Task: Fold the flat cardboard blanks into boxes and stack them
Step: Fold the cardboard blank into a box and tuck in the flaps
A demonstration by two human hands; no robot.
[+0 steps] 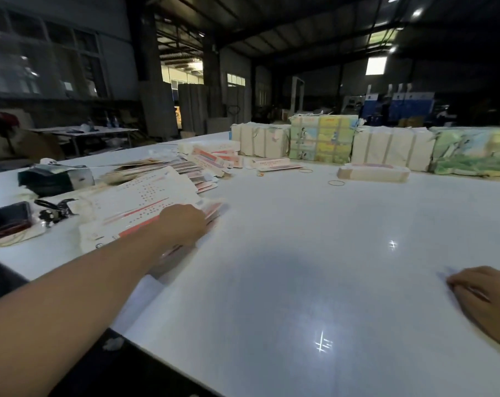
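A pile of flat white cardboard blanks (134,207) with red print lies on the left of the white table (314,267). My left hand (183,223) reaches across it and rests on the pile's right edge, fingers curled over the blanks; the fingertips are hidden. My right hand (483,296) lies on the bare table at the right, fingers loosely bent, holding nothing. Several folded red-and-white boxes (214,160) lie in a loose heap further back. One more folded box (373,172) sits alone to the right.
Strapped bundles of blanks (391,151), some wrapped in colourful paper (320,141), line the table's far edge. A dark phone (8,219), pliers (54,210) and a dark box (54,179) sit at the left. Rubber bands (336,183) lie mid-table.
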